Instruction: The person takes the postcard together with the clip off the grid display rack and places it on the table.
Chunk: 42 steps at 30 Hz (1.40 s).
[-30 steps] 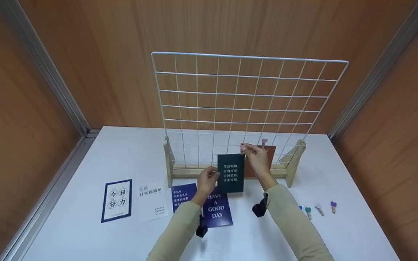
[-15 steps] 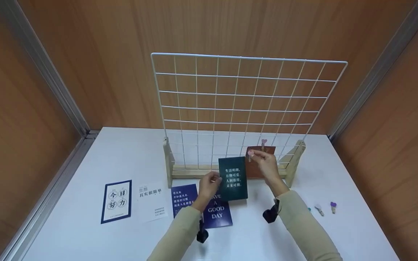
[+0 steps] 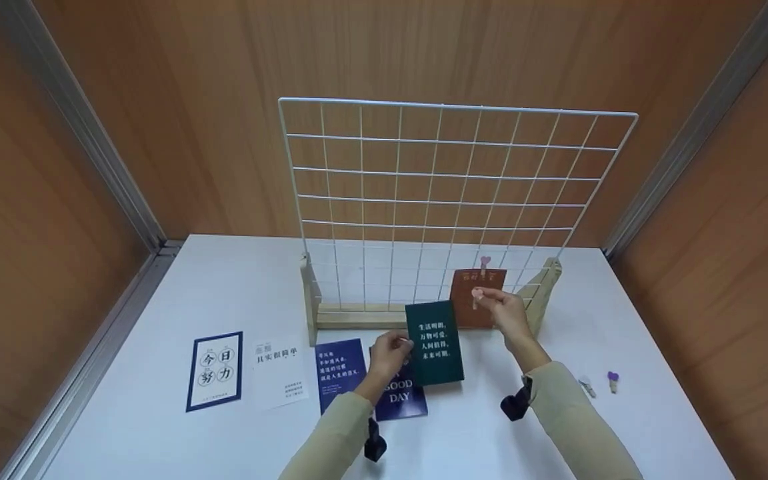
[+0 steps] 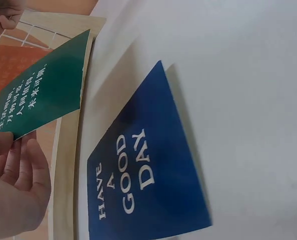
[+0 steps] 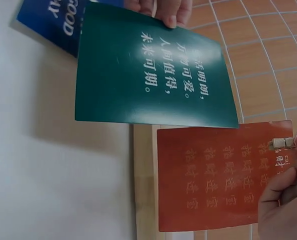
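My left hand (image 3: pixel 387 360) pinches the left edge of a dark green card (image 3: pixel 435 343) with white Chinese writing, held in the air in front of the wire grid rack (image 3: pixel 457 106). Between thumb and fingers of my right hand (image 3: pixel 507 317) is a small wooden clothespin (image 5: pixel 279 143) with a pink heart, in front of a red-brown card (image 5: pixel 218 175). That card hangs on the grid from another pink-heart clothespin (image 3: pixel 484 263). Under the green card lies a blue HAVE A GOOD DAY card (image 4: pixel 138 170), partly covered in the head view.
Left on the white table are a second blue card (image 3: pixel 339 367), a white card (image 3: pixel 282 373) and a blue-bordered card (image 3: pixel 214 370). At right lie a purple-heart clothespin (image 3: pixel 613 380) and a pale one (image 3: pixel 587 387), near my sleeve. The rack's wooden base (image 3: pixel 357 319) stands behind.
Both hands have drawn down and right, away from the grid. The green card has come along in my left hand, the clothespin in my right. More of the red-brown card shows.
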{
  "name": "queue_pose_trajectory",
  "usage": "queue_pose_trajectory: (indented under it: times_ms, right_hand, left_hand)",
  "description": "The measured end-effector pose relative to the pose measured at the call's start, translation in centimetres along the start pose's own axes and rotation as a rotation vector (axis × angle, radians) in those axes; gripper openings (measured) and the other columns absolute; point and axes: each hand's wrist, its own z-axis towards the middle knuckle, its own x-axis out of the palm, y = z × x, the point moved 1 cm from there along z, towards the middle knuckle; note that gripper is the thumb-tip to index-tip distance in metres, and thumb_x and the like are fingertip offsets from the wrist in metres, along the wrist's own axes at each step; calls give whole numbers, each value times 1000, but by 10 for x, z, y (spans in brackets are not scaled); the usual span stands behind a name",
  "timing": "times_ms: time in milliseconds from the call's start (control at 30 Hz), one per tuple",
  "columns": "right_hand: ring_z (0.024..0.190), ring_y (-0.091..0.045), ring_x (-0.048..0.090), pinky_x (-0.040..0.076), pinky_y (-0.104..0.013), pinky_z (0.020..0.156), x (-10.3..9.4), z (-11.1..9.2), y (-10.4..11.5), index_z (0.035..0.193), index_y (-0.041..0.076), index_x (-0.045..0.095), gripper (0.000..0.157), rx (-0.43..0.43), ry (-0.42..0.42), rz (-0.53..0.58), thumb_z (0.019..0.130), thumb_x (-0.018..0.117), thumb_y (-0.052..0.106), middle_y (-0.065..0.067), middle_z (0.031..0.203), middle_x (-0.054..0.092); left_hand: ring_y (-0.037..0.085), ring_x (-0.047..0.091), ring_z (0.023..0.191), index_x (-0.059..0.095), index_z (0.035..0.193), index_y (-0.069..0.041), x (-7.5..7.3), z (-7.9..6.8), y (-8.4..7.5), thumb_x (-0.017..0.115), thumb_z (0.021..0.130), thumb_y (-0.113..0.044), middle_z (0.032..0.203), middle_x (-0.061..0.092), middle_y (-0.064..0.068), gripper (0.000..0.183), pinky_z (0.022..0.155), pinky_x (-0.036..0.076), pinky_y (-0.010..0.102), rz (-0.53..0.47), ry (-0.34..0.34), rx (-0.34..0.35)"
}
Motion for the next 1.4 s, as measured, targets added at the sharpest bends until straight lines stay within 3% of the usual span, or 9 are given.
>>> queue_pose_trajectory:
  times_ms: [133, 233, 367, 467, 700, 1167, 1400]
  right_hand:
    - [66, -16, 47, 34, -21, 47, -6, 0, -6, 107, 4, 62, 37, 15, 0, -9, 82, 63, 30, -4, 91, 63]
    - [58, -13, 45, 32, -20, 45, -11, 0, -11, 107, 3, 62, 37, 11, 2, 2, 81, 64, 30, -6, 85, 61]
    - [43, -7, 33, 26, -20, 40, -17, -3, -16, 102, 1, 63, 36, -45, 33, 34, 80, 65, 29, -7, 73, 57]
    - [43, -6, 32, 25, -20, 40, -23, -6, -21, 99, -1, 64, 36, -57, 64, 45, 79, 66, 28, -2, 65, 51]
    - [44, -6, 30, 26, -19, 43, -37, -2, -39, 106, -4, 60, 35, 49, 112, 6, 81, 63, 20, 3, 62, 46]
    - [47, -8, 33, 30, -21, 45, -66, -7, -63, 108, -8, 57, 43, 99, 199, -99, 82, 62, 26, 2, 63, 44]
    - [46, -8, 32, 29, -23, 46, -83, -10, -76, 107, -6, 59, 39, 134, 243, -113, 83, 61, 24, 4, 57, 40]
  left_hand:
    - [25, 57, 61, 57, 90, 9, 2, -4, 6, 56, 82, 4, 70, 59, 13, 9, 53, 49, 31, -40, 10, -39]
    - [22, 58, 62, 57, 91, 8, 4, -7, 8, 57, 82, 2, 70, 59, 8, 11, 54, 49, 30, -39, 8, -86]
    - [21, 58, 64, 58, 91, 7, 7, -10, 10, 57, 82, 1, 71, 60, 7, 12, 59, 50, 35, -27, 16, -122]
    - [19, 58, 64, 58, 92, 8, 8, -12, 11, 57, 82, 0, 71, 59, 7, 13, 61, 50, 37, -33, 27, -136]
    - [14, 56, 59, 58, 94, 8, 13, -18, 15, 57, 82, 0, 72, 61, 8, 14, 55, 49, 29, -57, 38, -163]
    - [17, 57, 59, 57, 92, 9, 28, -31, 23, 56, 80, 5, 71, 60, 9, 13, 55, 50, 29, -87, 33, -211]
    - [13, 57, 56, 57, 89, 8, 34, -34, 25, 58, 78, 6, 69, 60, 8, 12, 54, 51, 29, -61, 19, -246]
